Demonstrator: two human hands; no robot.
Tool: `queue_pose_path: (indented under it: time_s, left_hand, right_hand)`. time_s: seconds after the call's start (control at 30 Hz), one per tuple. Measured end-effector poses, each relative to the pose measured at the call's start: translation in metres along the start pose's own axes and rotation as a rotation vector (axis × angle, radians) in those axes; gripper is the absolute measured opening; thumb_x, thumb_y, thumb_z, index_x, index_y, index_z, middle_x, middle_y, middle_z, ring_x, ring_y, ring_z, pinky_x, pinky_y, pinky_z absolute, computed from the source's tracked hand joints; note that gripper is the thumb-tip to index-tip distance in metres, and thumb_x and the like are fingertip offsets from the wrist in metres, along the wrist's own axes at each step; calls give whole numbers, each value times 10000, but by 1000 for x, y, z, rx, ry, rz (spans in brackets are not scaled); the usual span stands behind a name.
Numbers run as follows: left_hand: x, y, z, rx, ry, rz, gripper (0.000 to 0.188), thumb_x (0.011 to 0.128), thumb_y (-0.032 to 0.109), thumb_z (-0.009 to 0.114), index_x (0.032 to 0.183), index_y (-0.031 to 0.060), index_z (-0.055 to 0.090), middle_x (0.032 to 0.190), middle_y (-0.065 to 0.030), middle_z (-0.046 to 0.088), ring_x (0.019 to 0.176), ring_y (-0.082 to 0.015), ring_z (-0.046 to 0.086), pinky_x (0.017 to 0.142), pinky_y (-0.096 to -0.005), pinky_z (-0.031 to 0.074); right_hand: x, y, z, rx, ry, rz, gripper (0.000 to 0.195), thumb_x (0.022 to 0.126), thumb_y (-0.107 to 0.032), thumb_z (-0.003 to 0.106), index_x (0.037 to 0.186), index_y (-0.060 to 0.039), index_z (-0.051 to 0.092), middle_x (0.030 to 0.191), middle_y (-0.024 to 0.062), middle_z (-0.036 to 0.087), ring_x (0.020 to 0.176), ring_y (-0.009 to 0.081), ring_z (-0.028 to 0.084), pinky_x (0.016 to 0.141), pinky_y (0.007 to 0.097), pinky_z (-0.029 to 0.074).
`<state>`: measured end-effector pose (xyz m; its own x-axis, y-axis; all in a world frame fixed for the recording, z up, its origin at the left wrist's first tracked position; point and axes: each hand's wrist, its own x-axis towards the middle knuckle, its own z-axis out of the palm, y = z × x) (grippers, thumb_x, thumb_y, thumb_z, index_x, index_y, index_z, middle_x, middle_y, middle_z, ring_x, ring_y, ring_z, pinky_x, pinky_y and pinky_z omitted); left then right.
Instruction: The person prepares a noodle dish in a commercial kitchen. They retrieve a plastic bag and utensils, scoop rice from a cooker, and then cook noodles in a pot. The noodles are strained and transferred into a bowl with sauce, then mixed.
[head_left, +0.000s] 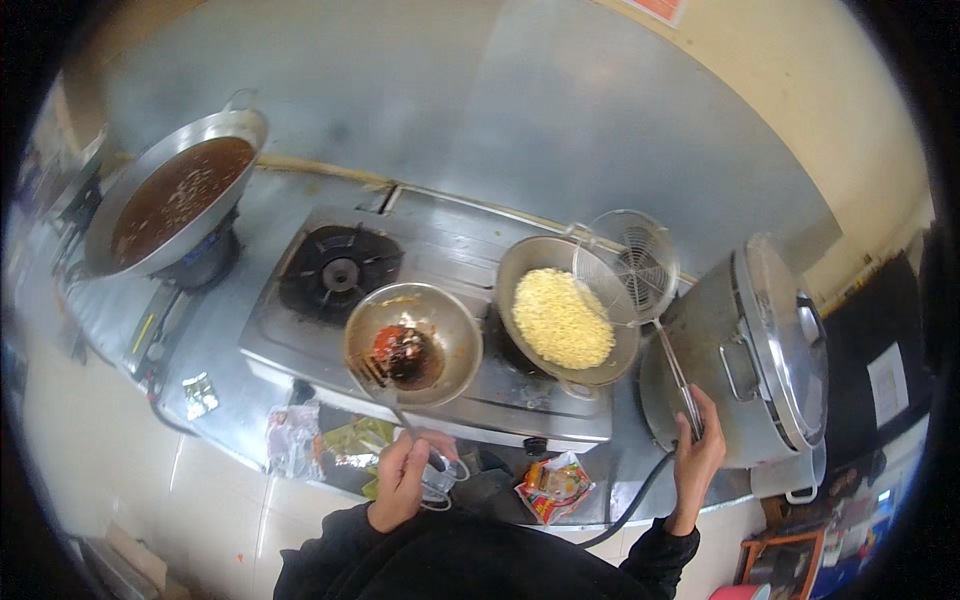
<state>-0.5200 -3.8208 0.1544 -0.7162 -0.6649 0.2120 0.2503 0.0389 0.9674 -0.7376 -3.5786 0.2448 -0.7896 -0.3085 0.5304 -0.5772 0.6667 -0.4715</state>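
Observation:
My left hand (405, 476) grips the handle of a metal fork (386, 388), its tines at the left side of a steel bowl (461, 352). Red and dark sauces (405, 352) lie in the bottom of that bowl, which sits on the front of the stove. Around the handle of a wire mesh strainer (630, 266) my right hand (697, 450) is closed. The strainer's round basket is over the right rim of a wok (574, 379), above the pale yellow noodles (562, 319) that fill it. Nothing is visible inside the mesh.
A bare gas burner (340, 270) is at the stove's left. Farther left stands a large wok of brown liquid (184, 199). A tall lidded pot (697, 360) closes off the right. Torn wrappers (296, 442) and a red food packet (555, 487) lie along the front edge.

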Motion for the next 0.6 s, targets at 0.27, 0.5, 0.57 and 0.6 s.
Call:
queue_pose_path:
  time_s: [0.27, 0.5, 0.57, 0.6]
  left_hand:
    - [-21, 4, -29, 2, 122, -45, 376, 966, 253, 337, 911, -31, 578, 789, -88, 608, 766, -159, 554, 748, -283, 415]
    - [-34, 11, -51, 38, 253, 4, 369, 966, 245, 331, 897, -25, 574, 777, -89, 606, 750, -163, 553, 751, -294, 412]
    - [-38, 14, -58, 66, 300, 10, 387, 968, 266, 325, 883, -23, 568, 767, -92, 601, 749, -173, 558, 762, -309, 411]
    - [-41, 13, -62, 71, 325, 2, 384, 968, 262, 324, 883, -22, 568, 765, -92, 600, 750, -173, 557, 765, -309, 409]
  right_hand:
    - [-26, -45, 41, 896, -290, 366, 388, 925, -203, 473, 1298, -124, 400, 758, -23, 450, 508, 0, 324, 413, 135, 222]
    - [-27, -126, 94, 1250, -573, 417, 438, 920, -115, 425, 1346, -100, 321, 871, 36, 480, 542, 34, 361, 413, 156, 253]
    - [-20, -138, 105, 1249, -642, 431, 452, 916, -105, 420, 1353, -111, 310, 890, 44, 485, 558, 46, 371, 420, 169, 266]
    - [-15, -143, 111, 1227, -674, 439, 459, 912, -101, 420, 1356, -120, 307, 896, 47, 486, 565, 51, 376, 424, 175, 273]
